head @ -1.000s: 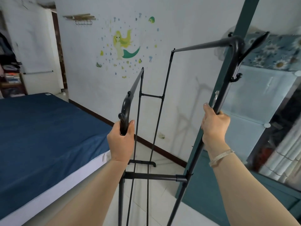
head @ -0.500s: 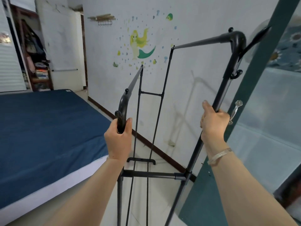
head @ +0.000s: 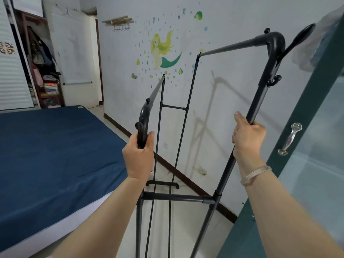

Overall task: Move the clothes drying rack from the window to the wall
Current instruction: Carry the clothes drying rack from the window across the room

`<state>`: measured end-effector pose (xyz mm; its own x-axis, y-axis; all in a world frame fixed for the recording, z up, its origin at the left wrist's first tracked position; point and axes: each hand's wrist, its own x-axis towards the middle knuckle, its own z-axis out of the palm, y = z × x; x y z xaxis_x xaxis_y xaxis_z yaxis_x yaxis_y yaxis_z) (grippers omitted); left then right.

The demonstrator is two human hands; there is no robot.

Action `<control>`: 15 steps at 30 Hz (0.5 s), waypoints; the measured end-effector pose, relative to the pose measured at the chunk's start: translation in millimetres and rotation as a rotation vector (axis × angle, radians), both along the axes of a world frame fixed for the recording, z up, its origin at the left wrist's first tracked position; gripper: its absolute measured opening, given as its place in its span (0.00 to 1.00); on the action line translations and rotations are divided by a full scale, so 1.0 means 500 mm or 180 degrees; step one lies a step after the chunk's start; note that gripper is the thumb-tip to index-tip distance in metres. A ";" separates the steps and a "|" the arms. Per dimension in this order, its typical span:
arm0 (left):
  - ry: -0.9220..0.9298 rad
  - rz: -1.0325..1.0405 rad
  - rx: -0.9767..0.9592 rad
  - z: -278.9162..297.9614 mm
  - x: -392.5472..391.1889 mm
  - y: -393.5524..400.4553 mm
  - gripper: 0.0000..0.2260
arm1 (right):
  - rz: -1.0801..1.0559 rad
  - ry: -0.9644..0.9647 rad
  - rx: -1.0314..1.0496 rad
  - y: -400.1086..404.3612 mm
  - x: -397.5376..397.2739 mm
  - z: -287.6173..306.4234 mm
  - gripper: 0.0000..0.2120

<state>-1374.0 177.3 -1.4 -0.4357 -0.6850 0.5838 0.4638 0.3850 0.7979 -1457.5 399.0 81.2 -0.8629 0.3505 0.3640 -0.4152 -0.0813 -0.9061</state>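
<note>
Hands grip the drying rack at its near end, one on each upright. The left hand is wrapped around the curved black corner piece at the middle of the frame, thumb up along the tube. The right hand is closed round the taller post to the right of centre, just below where the post thickens toward its bent top; a clear bangle sits on that wrist.

The rack fills the centre and right of the frame, running away from the camera toward the pale wall with the mermaid sticker. Its far foot lies near the dark skirting board, and whether it touches the floor cannot be told. The blue bed lies along the left of the frame, and a green-framed glass door with a clear handle stands at the right edge, just beside the right post.

Thin metal tubes with nothing hanging on them suggest a light frame, easy to lift or drag, but long and likely to sway or twist at its joints. Smooth painted tubing may slip in the palm, so the two uprights seem the best places to hold, spread wide as they are now. The hooks on the right post could catch the door.
</note>
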 end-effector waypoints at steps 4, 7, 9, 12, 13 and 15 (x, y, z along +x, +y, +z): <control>0.0025 0.0003 -0.0040 -0.001 -0.049 -0.020 0.11 | 0.0058 0.0022 -0.0083 -0.024 -0.058 -0.004 0.18; -0.0012 0.0059 -0.0009 0.001 -0.080 -0.036 0.12 | 0.0129 0.0036 -0.0058 -0.047 -0.096 0.005 0.18; -0.0022 0.0108 -0.0008 0.002 -0.104 -0.043 0.13 | 0.0167 0.0059 -0.0066 -0.055 -0.128 0.008 0.19; 0.0007 0.0158 0.0012 -0.003 -0.142 -0.044 0.13 | 0.0228 0.0077 -0.0045 -0.061 -0.176 0.004 0.19; 0.0018 0.0189 0.0021 -0.004 -0.155 -0.044 0.14 | 0.0258 0.0082 -0.0040 -0.062 -0.194 0.002 0.20; 0.0012 0.0277 0.0021 -0.004 -0.181 -0.041 0.14 | 0.0285 0.0046 0.0011 -0.063 -0.230 0.001 0.20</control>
<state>-1464.5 157.0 -3.3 -0.3722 -0.7240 0.5807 0.4319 0.4187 0.7988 -1572.4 367.4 81.8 -0.8854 0.2709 0.3778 -0.4195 -0.1157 -0.9003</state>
